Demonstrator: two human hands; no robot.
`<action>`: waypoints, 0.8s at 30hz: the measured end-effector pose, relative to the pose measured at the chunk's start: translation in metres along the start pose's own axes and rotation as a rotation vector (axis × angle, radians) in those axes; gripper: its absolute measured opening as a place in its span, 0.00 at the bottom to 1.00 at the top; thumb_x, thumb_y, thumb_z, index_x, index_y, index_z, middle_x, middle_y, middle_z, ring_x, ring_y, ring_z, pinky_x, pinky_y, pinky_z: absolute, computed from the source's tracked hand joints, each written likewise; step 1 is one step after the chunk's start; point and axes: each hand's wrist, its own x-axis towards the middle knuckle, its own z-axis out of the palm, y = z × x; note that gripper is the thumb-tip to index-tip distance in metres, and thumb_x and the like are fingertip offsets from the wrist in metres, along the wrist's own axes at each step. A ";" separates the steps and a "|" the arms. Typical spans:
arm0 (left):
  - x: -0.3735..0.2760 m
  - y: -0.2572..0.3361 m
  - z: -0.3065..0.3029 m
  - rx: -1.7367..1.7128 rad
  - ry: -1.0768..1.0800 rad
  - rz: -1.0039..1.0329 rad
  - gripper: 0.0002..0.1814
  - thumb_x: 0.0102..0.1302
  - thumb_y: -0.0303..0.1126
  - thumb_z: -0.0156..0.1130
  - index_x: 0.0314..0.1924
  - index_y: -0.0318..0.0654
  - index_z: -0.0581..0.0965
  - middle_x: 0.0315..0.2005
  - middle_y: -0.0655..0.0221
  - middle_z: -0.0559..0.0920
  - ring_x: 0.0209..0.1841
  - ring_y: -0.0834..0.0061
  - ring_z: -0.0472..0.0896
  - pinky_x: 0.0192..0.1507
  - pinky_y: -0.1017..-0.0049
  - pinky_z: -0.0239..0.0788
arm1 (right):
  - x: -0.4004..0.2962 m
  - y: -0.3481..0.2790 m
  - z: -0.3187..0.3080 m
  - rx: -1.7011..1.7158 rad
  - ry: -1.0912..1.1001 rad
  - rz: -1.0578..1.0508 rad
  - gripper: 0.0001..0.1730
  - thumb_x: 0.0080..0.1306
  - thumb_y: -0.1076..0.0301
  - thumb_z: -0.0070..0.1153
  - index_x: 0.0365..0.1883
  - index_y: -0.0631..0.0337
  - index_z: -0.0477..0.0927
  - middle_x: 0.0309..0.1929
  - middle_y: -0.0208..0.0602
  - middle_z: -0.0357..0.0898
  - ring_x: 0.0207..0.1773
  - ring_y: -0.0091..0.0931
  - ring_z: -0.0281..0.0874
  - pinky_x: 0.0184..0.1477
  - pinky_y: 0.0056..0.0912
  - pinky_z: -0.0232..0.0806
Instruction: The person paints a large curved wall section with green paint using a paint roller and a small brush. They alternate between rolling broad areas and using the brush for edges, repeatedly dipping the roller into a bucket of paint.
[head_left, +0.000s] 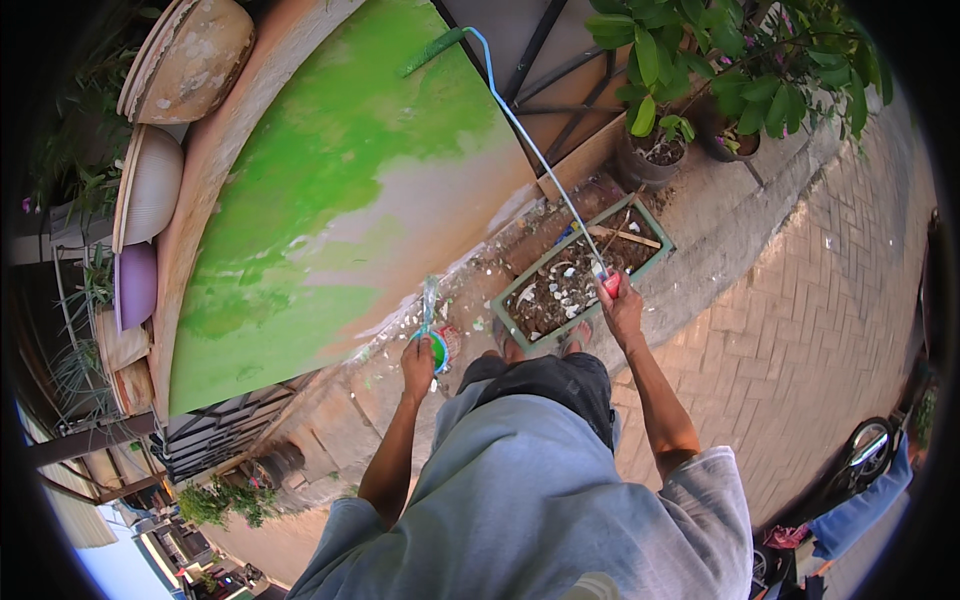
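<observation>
My right hand (621, 306) is closed around the red handle of a long-framed paint roller (525, 131). The roller's green sleeve (433, 52) rests against the upper part of a wall (300, 180), which is partly coated in bright green paint, with bare beige patches lower down. In my left hand (418, 369) is a small round paint container (441, 352) with green paint inside, held by its rim or handle; the exact grip is hard to tell. A pale, paint-streaked strip, perhaps a brush (429, 296), stands up from the container.
At my feet lies a rectangular green planter (525, 341) with soil and white chips. Potted plants (652, 161) stand beyond it. Bowl-shaped pots (154, 187) line the wall's curved top. Metal railings (225, 420) flank the wall. A motorcycle (870, 450) is at the right on the paving.
</observation>
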 end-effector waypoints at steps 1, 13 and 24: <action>0.007 0.004 -0.001 -0.038 -0.001 0.015 0.17 0.67 0.37 0.46 0.30 0.31 0.74 0.16 0.65 0.73 0.19 0.75 0.71 0.23 0.73 0.62 | 0.004 -0.009 0.000 0.017 -0.013 0.009 0.21 0.59 0.53 0.57 0.39 0.61 0.71 0.23 0.50 0.75 0.28 0.46 0.75 0.28 0.42 0.66; 0.142 0.186 -0.010 -0.342 -0.044 0.253 0.12 0.68 0.34 0.45 0.34 0.35 0.74 0.17 0.75 0.69 0.18 0.87 0.64 0.19 0.82 0.57 | -0.097 0.030 -0.029 0.073 0.032 0.245 0.19 0.60 0.56 0.56 0.40 0.63 0.72 0.24 0.50 0.75 0.27 0.43 0.77 0.29 0.38 0.67; 0.174 0.213 0.012 -0.410 -0.035 0.291 0.15 0.69 0.40 0.45 0.34 0.36 0.73 0.18 0.77 0.68 0.16 0.88 0.63 0.16 0.85 0.54 | -0.135 0.019 -0.046 0.086 0.107 0.334 0.15 0.62 0.61 0.55 0.37 0.66 0.72 0.18 0.45 0.69 0.21 0.25 0.65 0.25 0.30 0.62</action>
